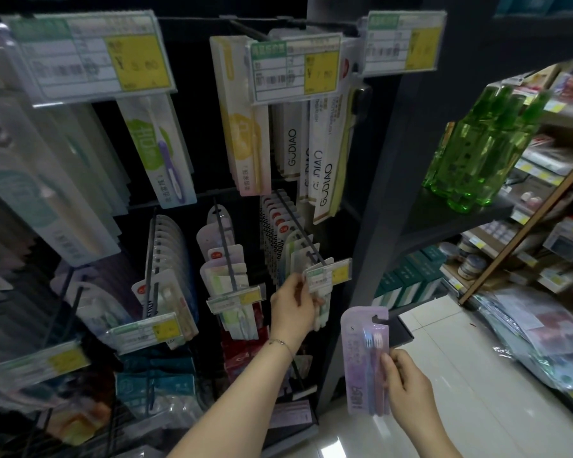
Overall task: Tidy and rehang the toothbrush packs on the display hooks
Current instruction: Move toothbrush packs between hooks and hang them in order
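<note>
1. Left hand [293,300]: forearm comes up from the bottom centre and the wrist is bent back. The fingers and thumb are curled and pinch the front pack [321,312] at the outer end of the right hook [298,223]
2. A thin bracelet [280,342] sits on the left wrist, below the right hook
3. Right hand [404,381]: it is below and to the right of the right hook, well apart from it and off the rack. The thumb lies across the front and the fingers are curled behind, gripping a lilac toothbrush pack [364,358] by its right edge
4. The lilac toothbrush pack is upright with its hang slot at the top and hangs on no hook. 2 brushes show through the blister
5. The right hook slopes down toward the camera. A row of packs [280,233] is stacked along it, with a price tag [328,274] at its tip just above the left fingers, part covering the front pack
6. Left of the right hook, a middle hook [225,246] carries more packs and has its own tag
7. Above the right hook, tall GUDIAO boxes [321,166] hang behind a larger tag
8. Right of the right hook, past the rack's dark side panel, green bottles [477,150] stand on a shelf
9. Text on the price tags is too blurred to read
</note>
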`<state>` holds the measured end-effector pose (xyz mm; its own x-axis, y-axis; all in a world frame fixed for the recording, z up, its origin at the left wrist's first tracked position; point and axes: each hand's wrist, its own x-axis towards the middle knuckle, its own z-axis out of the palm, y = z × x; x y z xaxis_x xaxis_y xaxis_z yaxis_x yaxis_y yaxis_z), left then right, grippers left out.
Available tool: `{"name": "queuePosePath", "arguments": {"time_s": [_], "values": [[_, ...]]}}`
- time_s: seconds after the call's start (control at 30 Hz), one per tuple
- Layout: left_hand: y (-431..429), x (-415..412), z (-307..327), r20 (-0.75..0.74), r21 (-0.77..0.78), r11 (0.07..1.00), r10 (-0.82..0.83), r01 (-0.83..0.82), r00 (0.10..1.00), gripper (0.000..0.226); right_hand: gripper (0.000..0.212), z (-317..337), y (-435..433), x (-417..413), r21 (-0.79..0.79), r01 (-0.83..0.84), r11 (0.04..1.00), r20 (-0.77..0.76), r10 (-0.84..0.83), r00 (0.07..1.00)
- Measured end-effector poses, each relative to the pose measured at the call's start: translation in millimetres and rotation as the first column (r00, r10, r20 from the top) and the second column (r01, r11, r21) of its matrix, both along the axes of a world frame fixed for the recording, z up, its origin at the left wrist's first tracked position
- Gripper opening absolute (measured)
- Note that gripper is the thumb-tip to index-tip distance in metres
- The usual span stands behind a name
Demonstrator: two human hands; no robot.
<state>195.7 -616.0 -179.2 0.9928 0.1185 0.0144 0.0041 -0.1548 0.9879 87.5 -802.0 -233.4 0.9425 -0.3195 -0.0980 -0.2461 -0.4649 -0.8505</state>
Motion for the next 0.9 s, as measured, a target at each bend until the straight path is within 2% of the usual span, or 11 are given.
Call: {"name": "queuePosePath", "arguments": {"time_s": [0.17, 0.3, 0.47, 0.6, 0.73, 0.9], "values": [[1.3, 8.2, -2.2, -0.053, -0.07, 0.995, 0.071, -0.075, 0.996, 0.012, 0.017, -7.3, 1.6, 5.1, 0.0, -0.008, 1.0, 0.017, 0.008, 1.0], [2.5, 16.3, 0.0, -0.116, -0.161, 0.977, 0.12, -0.138, 0.986, 0.02, 0.016, -13.7, 3.2, 9.1, 0.001, -0.022, 1.0, 0.019, 0.022, 1.0], [0.6, 23.2, 2.9, -0.108, -0.148, 0.986, 0.058, -0.074, 0.992, 0.02, 0.017, -14.1, 7.2, 12.4, -0.007, -0.038, 0.999, 0.026, 0.038, 0.999], [-1.2, 23.8, 5.4, -0.04, -0.151, 0.987, 0.041, -0.047, 0.998, 0.01, 0.018, -14.1, 9.1, 14.0, -0.019, -0.042, 0.999, 0.033, 0.042, 0.999], [3.0, 26.3, 12.6, -0.019, -0.176, 0.982, -0.067, 0.063, 0.998, 0.025, 0.017, -13.2, 10.2, 15.3, 0.002, -0.043, 0.999, 0.022, 0.043, 0.999], [5.1, 31.0, 20.8, -0.048, -0.145, 0.988, -0.066, 0.058, 0.997, 0.038, 0.017, -12.8, 15.1, 17.5, -0.002, -0.05, 0.999, 0.022, 0.05, 0.999]]}}
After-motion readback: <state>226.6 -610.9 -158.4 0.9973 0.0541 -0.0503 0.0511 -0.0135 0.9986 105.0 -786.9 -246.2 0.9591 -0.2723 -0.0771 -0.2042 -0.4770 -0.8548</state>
